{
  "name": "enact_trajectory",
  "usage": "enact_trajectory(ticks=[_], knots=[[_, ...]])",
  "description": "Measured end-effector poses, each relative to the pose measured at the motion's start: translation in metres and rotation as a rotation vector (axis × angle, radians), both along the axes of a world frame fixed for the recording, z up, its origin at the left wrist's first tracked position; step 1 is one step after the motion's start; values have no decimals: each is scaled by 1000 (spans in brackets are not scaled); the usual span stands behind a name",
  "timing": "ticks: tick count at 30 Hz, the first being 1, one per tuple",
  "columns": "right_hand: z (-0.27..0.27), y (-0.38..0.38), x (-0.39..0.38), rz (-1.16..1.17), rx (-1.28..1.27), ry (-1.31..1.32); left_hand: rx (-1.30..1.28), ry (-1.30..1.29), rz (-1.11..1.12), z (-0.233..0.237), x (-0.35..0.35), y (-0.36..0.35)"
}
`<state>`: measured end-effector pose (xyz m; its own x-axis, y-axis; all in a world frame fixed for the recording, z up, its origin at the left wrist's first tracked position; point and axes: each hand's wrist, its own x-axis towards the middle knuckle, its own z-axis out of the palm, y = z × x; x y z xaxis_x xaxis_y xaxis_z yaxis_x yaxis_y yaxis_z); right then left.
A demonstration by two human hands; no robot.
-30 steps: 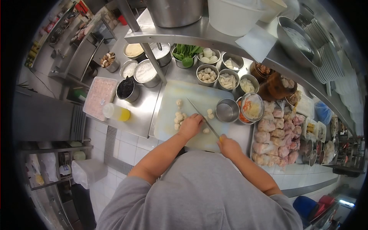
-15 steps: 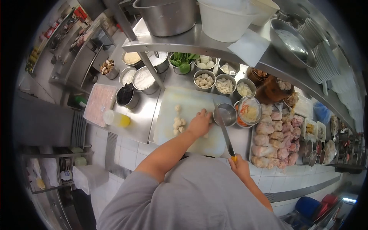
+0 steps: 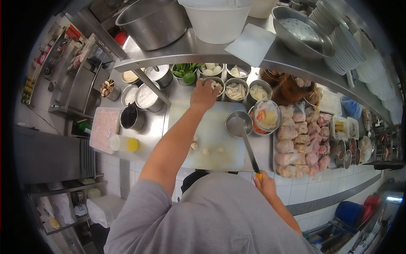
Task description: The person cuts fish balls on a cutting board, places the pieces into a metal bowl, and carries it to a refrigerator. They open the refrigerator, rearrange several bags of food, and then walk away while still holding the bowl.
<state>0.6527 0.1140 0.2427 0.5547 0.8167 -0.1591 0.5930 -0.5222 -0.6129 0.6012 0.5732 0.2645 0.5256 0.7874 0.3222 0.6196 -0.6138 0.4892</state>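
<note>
My left hand [image 3: 204,95] reaches over the near rim of a round metal container [image 3: 218,81] of pale pieces, its fingertips at the pieces; what they grip is too small to make out. My right hand [image 3: 265,185] is wrapped round the yellow handle of a long knife [image 3: 249,151]. The blade points away, its tip over an empty-looking metal bowl [image 3: 235,124]. On the pale cutting board [image 3: 215,144] lie several small whitish pieces [image 3: 206,151], some partly hidden by my left forearm.
Metal containers of white strips [image 3: 235,91], greens [image 3: 185,72] and white powder [image 3: 147,96] stand behind the board. A tray of raw meat [image 3: 301,146] is at the right, a pink-filled tray [image 3: 108,127] at the left. A shelf [image 3: 203,57] overhangs the containers.
My left hand has moved from the board up to the container of pale pieces. My right hand still grips the knife. The whole view has shifted.
</note>
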Motion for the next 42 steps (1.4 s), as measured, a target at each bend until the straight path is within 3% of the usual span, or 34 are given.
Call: enact_trajectory(ticks=[2, 6, 8, 10, 14, 16, 18, 23, 28, 31, 34, 36, 37, 39, 42], knots=[[0, 0, 1, -3, 21, 7, -10, 1, 37, -4, -12, 5], [-1, -3, 3, -10, 15, 35, -371, 184, -259, 1, -73, -66], [7, -3, 4, 45, -43, 62, -288, 299, -567, -14, -102, -113], [9, -3, 3, 46, -45, 89, -119, 196, -659, -30, -118, -151], [-1, -6, 8, 100, -47, 90, -195, 230, -613, -49, -112, -157], [3, -4, 11, 110, -52, 76, -213, -15, -229, -58, -92, -132], [4, -2, 11, 118, -53, 65, -137, -97, -15, -48, -73, -98], [11, -1, 10, 49, -67, 79, -107, 50, -73, -75, -43, -29], [11, -19, -1, -27, -110, 68, -152, 128, -149, -89, -34, -24], [4, -32, -5, -70, -118, 95, -187, 112, -212, -78, -40, -28], [-2, -34, -12, -76, -121, 117, -201, -75, -133, -29, -42, -26], [-1, -35, -13, -73, -129, 131, 13, -272, -58, 3, -46, -25], [0, -33, -13, -38, -137, 136, 6, -265, -56, 15, -55, -31], [2, -27, -9, -1, -141, 141, -258, 27, -92, 29, -78, -50], [4, -18, -9, 50, -163, 113, -251, 409, -280, 4, -127, -111]])
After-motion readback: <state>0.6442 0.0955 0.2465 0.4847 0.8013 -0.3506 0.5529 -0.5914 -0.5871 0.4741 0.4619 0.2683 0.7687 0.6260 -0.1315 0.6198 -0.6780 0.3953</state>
